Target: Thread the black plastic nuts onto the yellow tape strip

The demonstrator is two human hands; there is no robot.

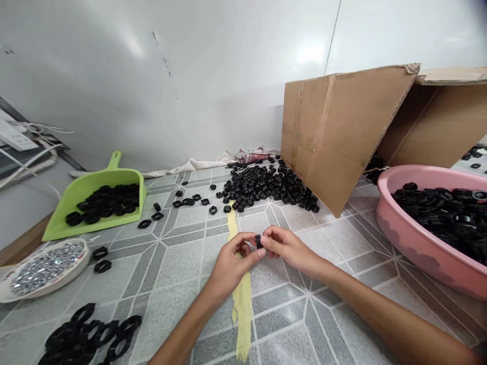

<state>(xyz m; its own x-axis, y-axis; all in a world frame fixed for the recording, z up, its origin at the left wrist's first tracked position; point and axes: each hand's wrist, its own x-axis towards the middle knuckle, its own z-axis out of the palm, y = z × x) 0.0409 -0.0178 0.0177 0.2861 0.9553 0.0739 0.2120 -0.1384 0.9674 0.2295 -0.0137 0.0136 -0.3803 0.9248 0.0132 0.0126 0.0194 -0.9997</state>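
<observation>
Black piece (pixel 258 242) is held mid-view, right of a green dustpan (pixel 81 185) corralling loose parts (pixel 108 203). Left hand (pixel 236 257) clamps it between thumb and fingers; right hand (pixel 286 247) pinches its other edge, probably steadying it; a pink basin (pixel 405 225) contains more.

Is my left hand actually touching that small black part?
Touching. The head view shows it: the left hand has the small black part pinched between thumb and fingers.
</observation>
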